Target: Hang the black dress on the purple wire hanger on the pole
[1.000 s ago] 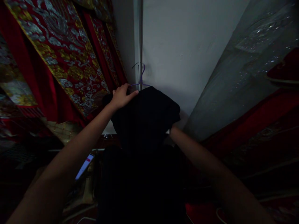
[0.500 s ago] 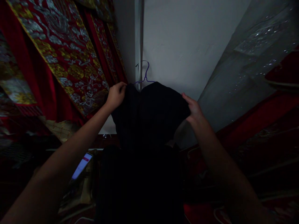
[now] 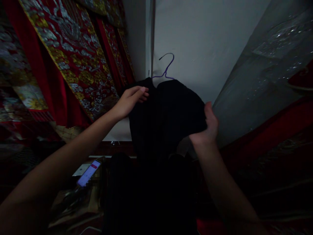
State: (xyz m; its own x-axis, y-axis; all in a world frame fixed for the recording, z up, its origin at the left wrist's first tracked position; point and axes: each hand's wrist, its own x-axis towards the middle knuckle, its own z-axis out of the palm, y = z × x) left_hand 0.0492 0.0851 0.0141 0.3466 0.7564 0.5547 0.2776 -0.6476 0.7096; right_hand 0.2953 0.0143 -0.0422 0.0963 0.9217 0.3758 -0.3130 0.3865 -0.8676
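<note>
A very dark, short-sleeved garment, perhaps a shirt, hangs on a thin purple hanger. The hanger's hook stands out in front of the white wall. On the garment's left shoulder, near the collar, lies my left hand, its fingers loosely bent and slightly apart, with no cloth visibly pinched. My right hand grips the garment at the right sleeve end, thumb on the outer side and the other fingers hidden behind or under the cloth. The garment's lower part merges into darkness.
Red cloth embroidered in gold and silver hangs at left. Shiny clear plastic covers things at right, above more red fabric. A lit phone lies at lower left. A white wall with a vertical edge stands behind.
My left hand has slid right from the shoulder's outer edge towards the collar, its pinch loosened. The garment and hanger have shifted right, and my right hand reaches further under the sleeve.
</note>
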